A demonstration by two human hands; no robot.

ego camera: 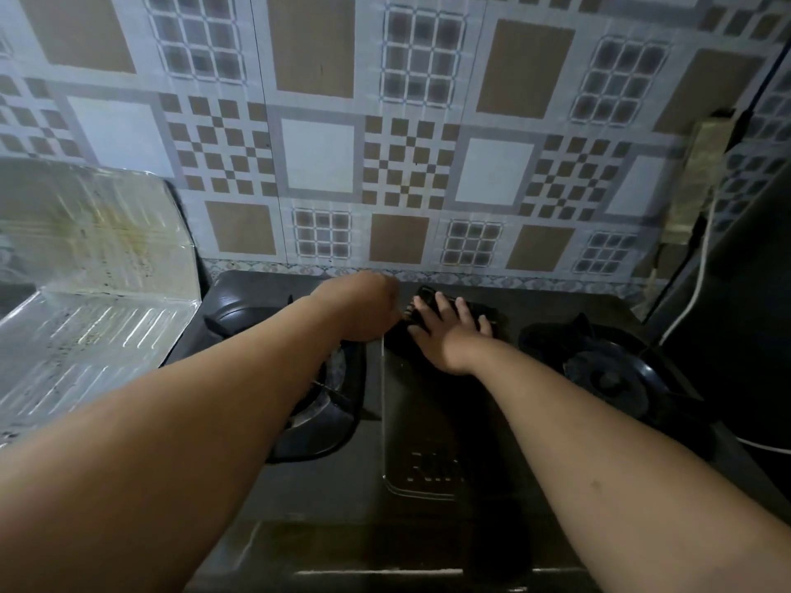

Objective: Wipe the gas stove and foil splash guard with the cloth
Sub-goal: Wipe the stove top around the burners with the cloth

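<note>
Both forearms reach up-frame over my gas stove (421, 442). Right hand (449, 331) flat, fingers spread, pressing the dark cloth (432, 303) at frame centre. Left hand (364, 306) curled beside it, grip unclear, blurred. Foil splash guard (94, 258) stands left of frame, spattered. Burner (612, 378) right.

Open stove centre (421, 425) between two burners; foil guard (92, 267) flanking left.
</note>
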